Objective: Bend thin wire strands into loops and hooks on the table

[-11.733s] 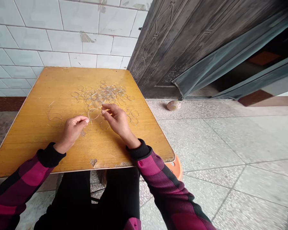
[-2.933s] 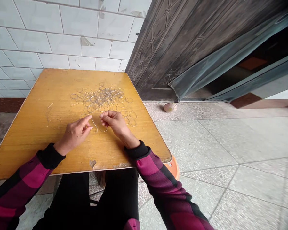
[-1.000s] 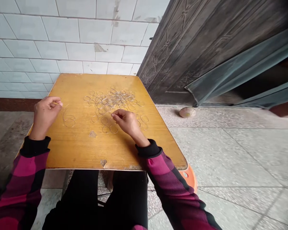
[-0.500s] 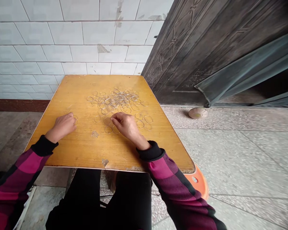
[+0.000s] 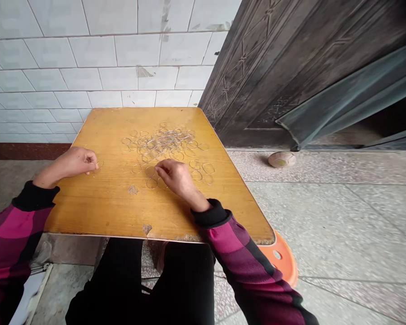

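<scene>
My left hand [image 5: 75, 162] rests at the left side of the yellow wooden tabletop [image 5: 98, 207], its fingertips pinched at a thin wire ring [image 5: 99, 165]. My right hand [image 5: 174, 176] sits lower in the middle, fingertips pressed down among loose rings [image 5: 152, 183]. Beyond it lies a tangled spread of several thin metal wire rings [image 5: 160, 143]. Some rings under my right palm are hidden. Whether those fingers hold one, I cannot tell.
A white tiled wall [image 5: 88, 58] rises behind the table, with a dark embossed metal door [image 5: 274, 67] at the right. A round stone [image 5: 281, 159] lies on the speckled floor. An orange stool [image 5: 279, 259] shows below the table's right corner.
My left hand has slid left from the nearby rings toward the table's left edge, and one ring seems to have shifted with it. My right hand has barely moved.
</scene>
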Tool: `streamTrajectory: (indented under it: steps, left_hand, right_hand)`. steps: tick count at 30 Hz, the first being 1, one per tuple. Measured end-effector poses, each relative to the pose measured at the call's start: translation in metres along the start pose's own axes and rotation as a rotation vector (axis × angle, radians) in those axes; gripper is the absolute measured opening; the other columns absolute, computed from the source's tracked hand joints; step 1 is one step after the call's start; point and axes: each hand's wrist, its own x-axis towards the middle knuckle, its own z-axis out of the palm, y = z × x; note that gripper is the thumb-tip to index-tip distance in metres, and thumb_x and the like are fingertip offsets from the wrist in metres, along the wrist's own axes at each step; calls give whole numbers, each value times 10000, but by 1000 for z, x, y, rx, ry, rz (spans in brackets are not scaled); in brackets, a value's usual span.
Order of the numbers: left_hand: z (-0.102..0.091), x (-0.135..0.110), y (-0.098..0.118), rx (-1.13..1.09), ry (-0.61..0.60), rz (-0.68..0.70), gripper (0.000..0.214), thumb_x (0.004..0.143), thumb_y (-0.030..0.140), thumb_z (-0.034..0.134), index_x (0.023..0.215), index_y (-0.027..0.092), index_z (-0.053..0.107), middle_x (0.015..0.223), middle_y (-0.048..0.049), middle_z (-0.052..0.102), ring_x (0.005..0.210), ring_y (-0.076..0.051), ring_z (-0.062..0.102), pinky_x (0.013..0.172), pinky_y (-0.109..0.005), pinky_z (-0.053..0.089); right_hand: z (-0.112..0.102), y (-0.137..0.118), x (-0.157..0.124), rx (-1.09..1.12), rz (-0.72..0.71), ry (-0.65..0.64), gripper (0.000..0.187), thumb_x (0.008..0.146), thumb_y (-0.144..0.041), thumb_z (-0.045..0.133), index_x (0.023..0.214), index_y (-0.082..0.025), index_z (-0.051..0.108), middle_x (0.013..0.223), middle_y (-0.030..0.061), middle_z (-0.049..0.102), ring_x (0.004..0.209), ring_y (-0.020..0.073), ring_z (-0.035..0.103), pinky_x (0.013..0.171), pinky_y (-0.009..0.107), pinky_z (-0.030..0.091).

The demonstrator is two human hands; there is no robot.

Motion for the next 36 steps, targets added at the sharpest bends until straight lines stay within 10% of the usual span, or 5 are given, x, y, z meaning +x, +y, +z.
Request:
streamTrajectory:
  steps: [11, 21, 25, 36]
  left_hand:
    - [-19, -5, 4, -575, 256, -41, 32, 674, 164, 570, 690, 166, 598, 623, -38, 646, 512, -129, 567, 501, -248, 434]
    - [-29, -12, 4, -210, 416, -104, 67, 743, 134, 624, 765, 110, 682, 551, 12, 572, 552, -106, 496, 640, -267, 380]
    - [-30, -17, 8, -377, 443, -73, 79, 736, 157, 623, 758, 110, 682, 556, 17, 551, 516, -92, 479, 578, -251, 369]
    - [66, 10, 63, -1372, 508, 65, 227, 644, 269, 739, 799, 157, 616, 702, 5, 629, 558, -85, 548, 527, -222, 440]
  right_hand:
    - [3, 2, -1, 10, -1, -32, 170, 885, -211, 525, 805, -150, 662, 722, 54, 643, 638, 146, 540, 627, 270, 377]
    - [4, 4, -1, 17, -24, -49, 170, 888, -208, 521, 820, -142, 661, 736, 62, 649, 654, 148, 549, 639, 270, 383]
    - [4, 2, -1, 38, -15, -44, 161, 881, -205, 531, 813, -138, 661, 742, 66, 653, 665, 150, 557, 646, 274, 388]
    - [6, -5, 1, 986, 372, -239, 378, 747, -423, 723, 1014, -165, 649, 740, -4, 632, 567, 96, 574, 534, 238, 466]
